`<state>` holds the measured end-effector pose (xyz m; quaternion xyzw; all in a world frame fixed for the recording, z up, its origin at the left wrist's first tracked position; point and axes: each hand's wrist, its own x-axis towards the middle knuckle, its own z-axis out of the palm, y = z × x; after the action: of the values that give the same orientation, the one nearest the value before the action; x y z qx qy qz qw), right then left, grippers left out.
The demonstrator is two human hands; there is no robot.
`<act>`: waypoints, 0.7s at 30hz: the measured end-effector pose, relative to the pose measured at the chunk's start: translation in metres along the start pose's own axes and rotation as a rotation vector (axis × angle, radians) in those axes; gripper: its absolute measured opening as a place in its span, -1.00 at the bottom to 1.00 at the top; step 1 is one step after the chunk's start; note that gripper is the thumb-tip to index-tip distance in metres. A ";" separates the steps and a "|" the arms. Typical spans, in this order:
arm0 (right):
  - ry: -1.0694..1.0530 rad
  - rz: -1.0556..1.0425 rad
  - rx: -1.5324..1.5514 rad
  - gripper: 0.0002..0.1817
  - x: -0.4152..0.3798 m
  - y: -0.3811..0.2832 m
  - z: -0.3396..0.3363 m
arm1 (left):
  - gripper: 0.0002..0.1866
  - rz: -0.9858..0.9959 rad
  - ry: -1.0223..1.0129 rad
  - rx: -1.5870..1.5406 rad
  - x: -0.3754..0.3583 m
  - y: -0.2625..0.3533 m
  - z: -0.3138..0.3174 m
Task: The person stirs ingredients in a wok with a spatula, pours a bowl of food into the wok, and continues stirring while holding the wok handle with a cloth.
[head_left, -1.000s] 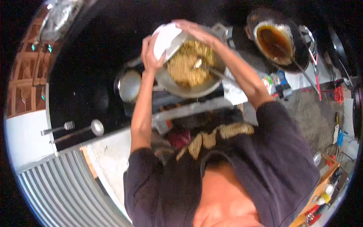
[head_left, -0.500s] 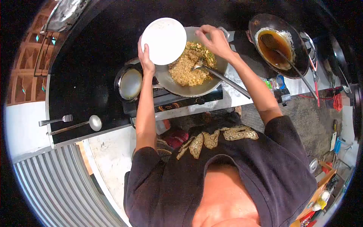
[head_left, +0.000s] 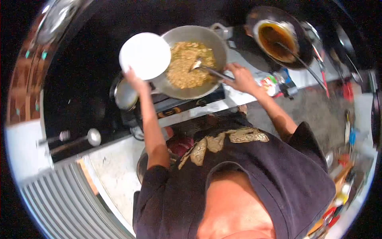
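Note:
My left hand (head_left: 137, 81) grips the near edge of a white plate (head_left: 145, 55), tilted beside the left rim of a large wok (head_left: 181, 32). Grainy, yellow-brown food (head_left: 185, 65) with green bits lies inside the wok. The fingers of my right hand (head_left: 242, 79) are closed round the handle of a metal spatula (head_left: 215, 73), whose head rests in the food. The wok stands on a black gas stove (head_left: 207, 98).
At the right a dark pan (head_left: 304, 44) holds brown liquid (head_left: 274, 40) and a ladle (head_left: 298, 59). A small pan (head_left: 125, 95) sits left of the wok. Another ladle (head_left: 94, 137) and a fork (head_left: 63, 136) lie at the left. Small packets (head_left: 268, 82) are on the right counter.
The plate in my left hand has moved left and slightly down in view, uncovering more of the wok. My right hand has come down from above the wok onto the spatula handle.

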<state>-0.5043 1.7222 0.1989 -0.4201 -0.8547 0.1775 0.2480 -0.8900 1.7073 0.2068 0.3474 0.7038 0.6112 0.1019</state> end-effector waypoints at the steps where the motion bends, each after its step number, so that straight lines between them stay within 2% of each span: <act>1: 0.139 -0.106 0.013 -0.69 -0.008 -0.013 -0.014 | -0.49 -0.260 0.033 -0.546 -0.005 0.001 -0.004; 2: 0.171 -0.056 0.084 -0.71 -0.019 -0.023 -0.019 | -0.47 -0.326 -0.125 -0.702 -0.028 0.039 -0.016; 3: 0.236 0.093 0.122 -0.72 -0.031 -0.042 -0.021 | -0.46 -0.369 -0.037 -0.515 -0.050 0.072 -0.020; 4: 0.344 0.136 0.223 -0.82 -0.040 -0.062 -0.018 | -0.40 -0.405 -0.118 -0.551 -0.050 0.049 -0.034; 5: 0.175 0.272 0.309 -0.72 -0.051 -0.071 -0.001 | -0.38 -0.484 -0.134 -0.538 -0.064 0.062 -0.035; 6: -0.032 0.222 0.583 -0.41 -0.051 -0.085 -0.008 | -0.36 -0.502 -0.150 -0.638 -0.076 0.058 -0.035; 9: -0.294 -0.027 0.733 -0.50 -0.068 -0.093 0.004 | -0.36 -0.637 -0.158 -0.636 -0.124 0.079 -0.029; 10: -0.464 -0.033 0.765 -0.60 -0.070 -0.090 0.002 | -0.35 -0.656 -0.168 -0.625 -0.136 0.080 -0.031; 11: -0.594 -0.053 0.800 -0.64 -0.074 -0.084 -0.002 | -0.36 -0.608 -0.248 -0.744 -0.146 0.066 -0.035; 13: -0.861 -0.093 0.862 -0.66 -0.094 -0.061 -0.015 | -0.41 -0.677 -0.309 -0.679 -0.179 0.090 -0.041; 15: -0.817 -0.145 0.827 -0.67 -0.128 -0.022 -0.009 | -0.44 -0.788 -0.411 -0.612 -0.206 0.099 -0.048; 17: -0.932 0.209 0.910 -0.68 -0.162 0.021 -0.015 | -0.44 -0.976 -0.523 -0.586 -0.233 0.095 -0.050; 19: -0.963 0.392 0.967 -0.71 -0.197 0.064 -0.029 | -0.46 -1.054 -0.599 -0.501 -0.265 0.076 -0.045; 21: -0.844 0.696 0.876 -0.72 -0.242 0.101 -0.033 | -0.45 -1.113 -0.632 -0.452 -0.306 0.063 -0.027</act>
<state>-0.2950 1.5889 0.1077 -0.4259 -0.5436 0.7226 -0.0299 -0.6566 1.4993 0.1858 0.0657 0.5692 0.4689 0.6722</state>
